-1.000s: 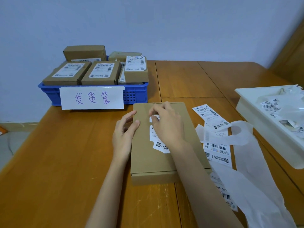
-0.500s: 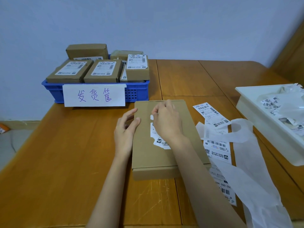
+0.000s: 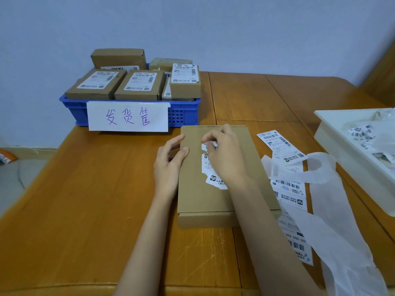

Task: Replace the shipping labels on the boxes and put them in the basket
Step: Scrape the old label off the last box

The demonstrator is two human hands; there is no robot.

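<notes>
Head view: a flat cardboard box (image 3: 224,195) lies on the wooden table (image 3: 89,199) in front of me, just before the blue basket (image 3: 183,114) of labelled boxes (image 3: 140,86). My left hand (image 3: 168,167) steadies the box's left edge, thumb on top and fingers curled round the side. My right hand (image 3: 225,155) lies over the half-torn old label (image 3: 213,179), fingertips (image 3: 206,138) curled at its upper edge, apparently pinching it, though the hand hides the contact. Fresh labels (image 3: 287,189) and backing paper (image 3: 329,221) lie just right of the box, beside a white tray (image 3: 333,135).
</notes>
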